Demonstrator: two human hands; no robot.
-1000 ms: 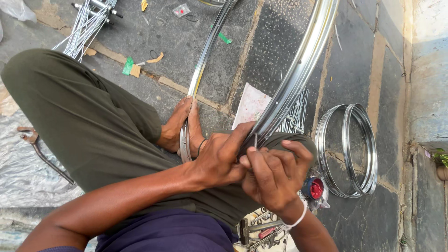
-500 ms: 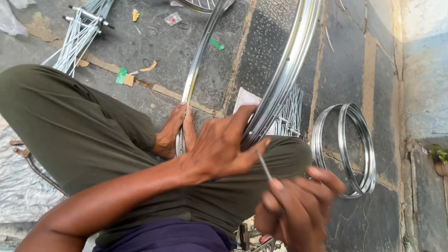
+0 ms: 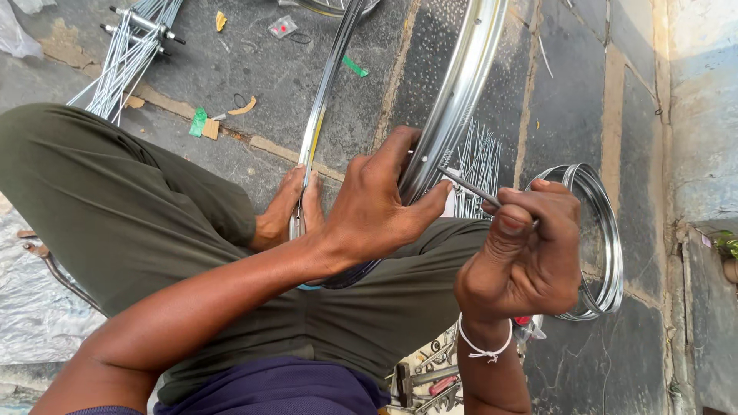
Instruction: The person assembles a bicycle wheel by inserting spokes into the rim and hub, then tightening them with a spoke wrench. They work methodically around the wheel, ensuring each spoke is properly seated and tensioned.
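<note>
Gripping rim [image 3: 461, 100] — left hand [image 3: 377, 204]; right hand [image 3: 523, 257] pinching spoke [image 3: 469, 186]

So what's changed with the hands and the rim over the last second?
The right hand has come off the rim and drawn back to the right, now pinching a thin spoke whose tip points at the rim. A second ago both hands were bunched together on the rim. The left hand stays gripping the rim, which remains propped against the foot. The loose rims on the ground haven't moved.
</note>
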